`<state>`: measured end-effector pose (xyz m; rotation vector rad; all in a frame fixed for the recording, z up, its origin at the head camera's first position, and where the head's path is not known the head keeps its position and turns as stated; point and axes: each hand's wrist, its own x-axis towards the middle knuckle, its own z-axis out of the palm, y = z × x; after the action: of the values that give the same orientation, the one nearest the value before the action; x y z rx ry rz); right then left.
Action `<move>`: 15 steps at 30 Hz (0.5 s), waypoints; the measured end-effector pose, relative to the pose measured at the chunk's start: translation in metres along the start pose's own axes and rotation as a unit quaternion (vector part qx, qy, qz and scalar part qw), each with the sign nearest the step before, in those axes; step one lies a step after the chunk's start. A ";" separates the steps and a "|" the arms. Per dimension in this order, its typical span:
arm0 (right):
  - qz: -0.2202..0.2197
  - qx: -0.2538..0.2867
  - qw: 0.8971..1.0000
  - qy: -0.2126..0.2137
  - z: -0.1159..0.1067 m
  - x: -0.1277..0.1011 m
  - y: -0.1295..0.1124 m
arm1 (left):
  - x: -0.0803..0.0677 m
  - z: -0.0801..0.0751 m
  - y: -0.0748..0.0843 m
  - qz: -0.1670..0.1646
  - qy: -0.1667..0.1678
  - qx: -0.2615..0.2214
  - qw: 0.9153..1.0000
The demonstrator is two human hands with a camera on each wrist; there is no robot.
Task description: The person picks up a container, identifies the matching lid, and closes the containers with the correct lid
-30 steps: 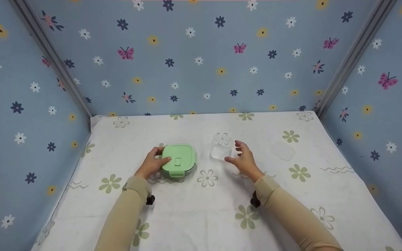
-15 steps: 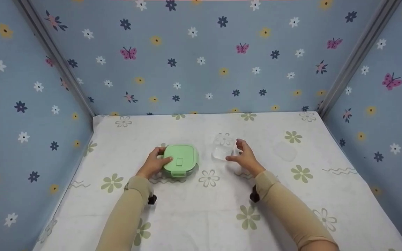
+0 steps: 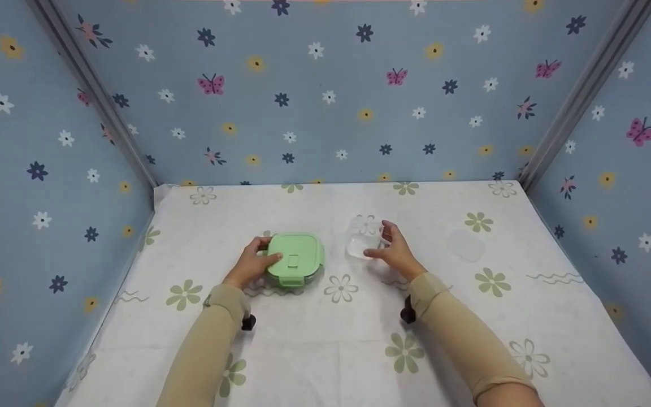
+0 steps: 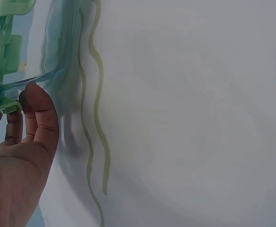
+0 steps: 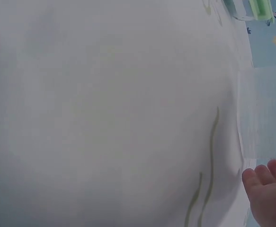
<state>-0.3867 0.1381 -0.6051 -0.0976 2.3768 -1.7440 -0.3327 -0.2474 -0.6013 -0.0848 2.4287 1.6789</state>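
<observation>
A square food container (image 3: 295,254) with a green clip lid and clear sides sits left of centre on the cloth. My left hand (image 3: 252,264) holds its left side, the thumb on the lid and the fingers round the far corner. In the left wrist view, that hand (image 4: 26,137) is at a corner of the glass (image 4: 52,61). To the right stands a clear, see-through container (image 3: 362,240). My right hand (image 3: 396,251) is at its right side, thumb in front, fingers slightly bent; in the right wrist view, the fingertips (image 5: 265,172) lie close beside its wall (image 5: 265,113). Contact is unclear.
A thin, translucent flat piece with a rounded outline (image 3: 465,245) lies on the cloth to the right. The white flowered tablecloth (image 3: 303,362) covers the table. Blue patterned panels (image 3: 325,113) stand at the back and both sides.
My right hand has moved slightly in towards the clear container, and its thumb now overlaps the container's front. My left hand keeps its hold on the food container. The view has shifted slightly.
</observation>
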 end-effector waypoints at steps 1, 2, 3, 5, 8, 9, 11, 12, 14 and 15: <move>0.002 0.000 1.000 0.001 0.000 0.000 0.000 | 0.000 0.000 0.000 0.001 0.000 0.000 1.000; 0.002 0.000 1.000 0.001 0.000 0.001 -0.001 | 0.000 0.000 0.000 0.002 0.000 -0.001 1.000; 0.002 -0.002 1.000 0.000 0.000 0.002 -0.001 | 0.001 0.000 -0.001 0.001 0.001 -0.002 1.000; 0.000 -0.002 1.000 -0.005 0.000 0.004 -0.001 | 0.001 -0.001 -0.002 0.001 0.000 -0.002 1.000; -0.001 -0.011 1.000 -0.012 0.000 0.008 -0.001 | 0.002 -0.001 -0.002 0.001 0.000 -0.003 1.000; -0.001 -0.015 1.000 -0.015 0.000 0.009 -0.001 | 0.002 -0.001 -0.002 0.001 0.000 -0.004 1.000; 0.001 -0.018 1.000 -0.015 0.001 0.009 -0.002 | 0.001 0.000 -0.001 0.003 0.000 -0.007 1.000; 0.003 -0.020 1.000 -0.014 0.001 0.010 -0.002 | 0.001 0.000 -0.001 0.003 0.000 -0.008 1.000; 0.004 -0.020 1.000 -0.013 0.002 0.010 -0.003 | 0.001 -0.001 -0.002 0.003 0.000 -0.013 1.000; 0.004 -0.018 1.000 -0.011 0.003 0.010 -0.003 | 0.001 -0.001 -0.002 0.002 0.000 -0.014 1.000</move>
<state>-0.3961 0.1326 -0.6043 -0.1124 2.3895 -1.6878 -0.3332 -0.2492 -0.6032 -0.0846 2.4063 1.7155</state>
